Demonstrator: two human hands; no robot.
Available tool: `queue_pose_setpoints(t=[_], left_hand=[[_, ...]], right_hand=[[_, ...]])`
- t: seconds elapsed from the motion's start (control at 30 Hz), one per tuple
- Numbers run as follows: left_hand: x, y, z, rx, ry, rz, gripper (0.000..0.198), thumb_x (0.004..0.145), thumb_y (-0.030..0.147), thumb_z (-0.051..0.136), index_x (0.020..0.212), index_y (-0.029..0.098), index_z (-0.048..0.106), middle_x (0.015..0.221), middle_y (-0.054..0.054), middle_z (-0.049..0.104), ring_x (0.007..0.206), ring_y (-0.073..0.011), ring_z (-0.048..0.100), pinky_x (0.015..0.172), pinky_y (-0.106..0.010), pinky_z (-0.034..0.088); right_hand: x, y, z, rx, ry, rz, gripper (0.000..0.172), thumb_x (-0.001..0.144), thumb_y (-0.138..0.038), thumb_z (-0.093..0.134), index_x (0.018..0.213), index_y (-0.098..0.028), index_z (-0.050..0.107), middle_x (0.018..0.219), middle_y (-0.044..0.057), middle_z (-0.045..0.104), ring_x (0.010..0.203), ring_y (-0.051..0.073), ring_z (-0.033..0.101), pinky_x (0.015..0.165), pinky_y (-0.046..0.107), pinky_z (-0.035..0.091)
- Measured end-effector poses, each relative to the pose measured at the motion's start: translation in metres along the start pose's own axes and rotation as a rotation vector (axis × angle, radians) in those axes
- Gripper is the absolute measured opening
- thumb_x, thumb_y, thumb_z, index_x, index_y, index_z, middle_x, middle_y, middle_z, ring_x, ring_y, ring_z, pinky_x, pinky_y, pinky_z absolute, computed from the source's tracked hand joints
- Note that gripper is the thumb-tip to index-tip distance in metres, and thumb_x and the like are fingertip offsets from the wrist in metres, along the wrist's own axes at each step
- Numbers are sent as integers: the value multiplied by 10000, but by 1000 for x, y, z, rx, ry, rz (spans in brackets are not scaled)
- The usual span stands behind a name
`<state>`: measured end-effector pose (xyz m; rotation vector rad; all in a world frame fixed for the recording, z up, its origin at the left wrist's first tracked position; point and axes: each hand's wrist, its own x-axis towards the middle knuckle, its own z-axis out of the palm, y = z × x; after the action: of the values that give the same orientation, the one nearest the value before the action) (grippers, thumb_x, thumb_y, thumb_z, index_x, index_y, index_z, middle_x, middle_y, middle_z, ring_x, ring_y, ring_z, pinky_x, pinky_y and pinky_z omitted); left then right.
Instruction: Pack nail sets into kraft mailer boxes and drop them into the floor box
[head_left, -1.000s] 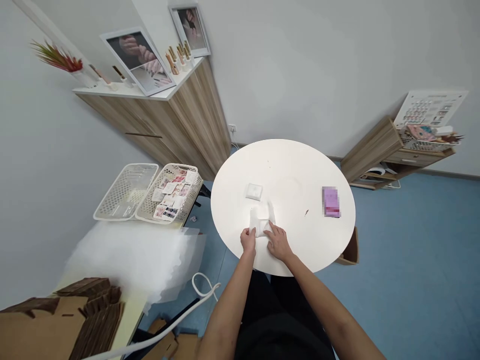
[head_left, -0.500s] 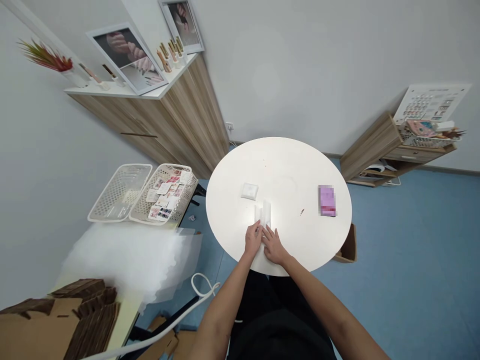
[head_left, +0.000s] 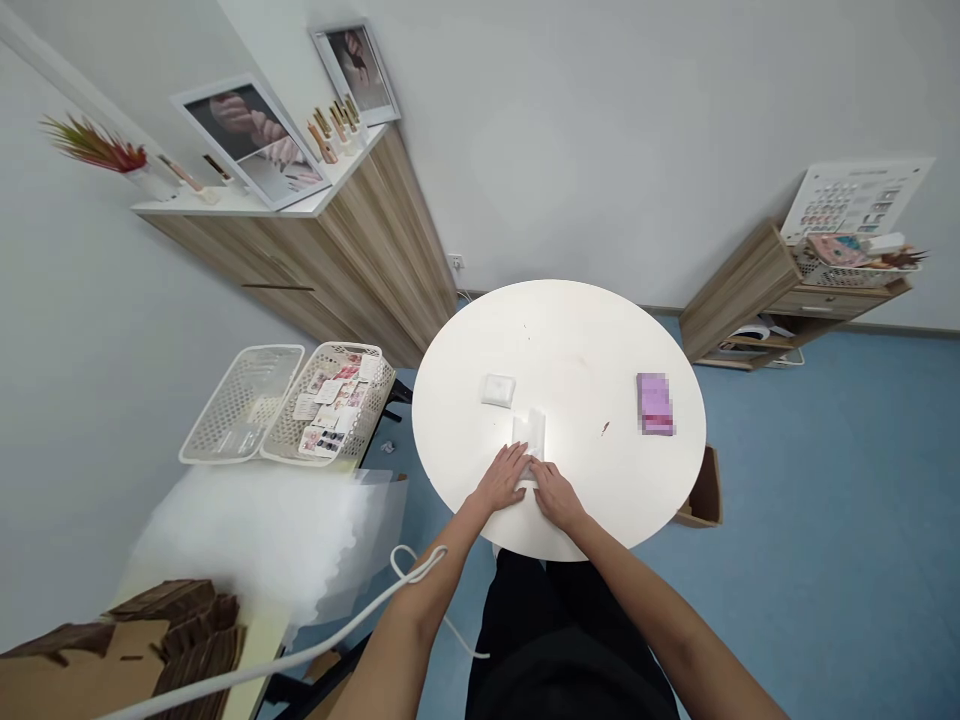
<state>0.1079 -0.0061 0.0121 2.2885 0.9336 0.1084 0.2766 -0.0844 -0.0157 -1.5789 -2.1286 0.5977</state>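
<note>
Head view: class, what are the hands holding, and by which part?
The left hand and right hand rest on the near end of a folded white sheet; whether either hand has a closed grip on it cannot be told.

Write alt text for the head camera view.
From head height, a person's left hand and right hand press on a folded white sheet on a round white table. A small white packet and a blurred pink box lie nearby. To the left, a white plastic basket holds printed cards.
</note>
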Motion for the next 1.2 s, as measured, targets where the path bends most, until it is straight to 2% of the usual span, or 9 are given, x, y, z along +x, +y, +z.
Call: queue_pose_setpoints(t=[0.17, 0.3, 0.5, 0.63, 0.73, 0.83, 0.9, 1.03, 1.2], left_hand=[[16, -1, 2, -36, 10, -111, 648, 686, 141, 593, 1317, 219, 465, 1358, -126, 516, 1318, -297, 422, 1126, -482, 305], [27, -10, -4, -122, 23, -91, 672, 587, 162, 704, 1232, 231, 525, 1230, -111, 591, 1207, -323, 511, 1038, -448, 407], [44, -31, -26, -478, 18, -201, 567, 448, 254, 844, 991, 264, 682, 1038, -37, 681, 971, -280, 642, 867, -368, 516], [52, -38, -32, -634, 52, -254, 386, 578, 313, 809, 950, 251, 724, 1064, -43, 659, 976, -229, 643, 855, -330, 526], [51, -35, -22, -721, 272, -353, 297, 735, 362, 721, 998, 223, 710, 1085, -75, 636, 1027, -222, 628, 883, -340, 520], [43, -27, -5, -623, 502, -408, 374, 816, 346, 637, 1166, 214, 634, 1096, -86, 625, 1026, -222, 617, 903, -381, 513], [34, -20, 7, -476, 551, -396, 488, 852, 302, 576, 1330, 228, 512, 1222, -102, 576, 1099, -228, 582, 951, -410, 487], [21, -9, 23, -173, 436, -277, 541, 896, 257, 486, 1429, 242, 393, 1515, -117, 348, 1337, -287, 396, 1080, -501, 360], [18, -5, 28, -39, 327, -209, 554, 901, 211, 434, 1450, 234, 364, 1579, -96, 256, 1374, -305, 345, 1103, -507, 317]], right_hand=[[6, 1, 7, -47, 14, 35, 585, 816, -38, 397, 1380, -189, 390, 1359, 119, 519, 1131, 279, 473, 937, 458, 499], [16, 1, 6, -96, 13, 39, 468, 848, -52, 417, 1295, -175, 481, 1246, 130, 572, 1060, 277, 492, 893, 424, 497], [41, 14, -22, -36, -79, 17, 270, 891, -193, 522, 1142, -260, 598, 1070, 65, 644, 1014, 241, 510, 750, 334, 498], [69, 31, -48, 100, -143, 64, 284, 902, -251, 541, 1168, -279, 637, 1017, 40, 675, 930, 209, 570, 760, 319, 483], [91, 45, -57, 209, -140, 132, 258, 909, -270, 537, 1124, -255, 678, 1049, 45, 646, 854, 174, 607, 755, 299, 485], [110, 55, -54, 201, -106, 201, 254, 912, -274, 539, 1111, -243, 694, 1042, 45, 630, 849, 162, 616, 756, 284, 480], [119, 60, -48, 141, -69, 232, 263, 917, -285, 539, 1128, -240, 690, 1025, 50, 641, 902, 180, 605, 790, 295, 470], [126, 61, -33, 64, 27, 292, 282, 936, -296, 499, 1142, -218, 674, 1025, 73, 653, 969, 219, 563, 861, 341, 452], [106, 45, -15, 64, 228, 350, 331, 939, -230, 410, 1223, -188, 574, 1183, 109, 564, 1040, 229, 541, 855, 350, 478]])
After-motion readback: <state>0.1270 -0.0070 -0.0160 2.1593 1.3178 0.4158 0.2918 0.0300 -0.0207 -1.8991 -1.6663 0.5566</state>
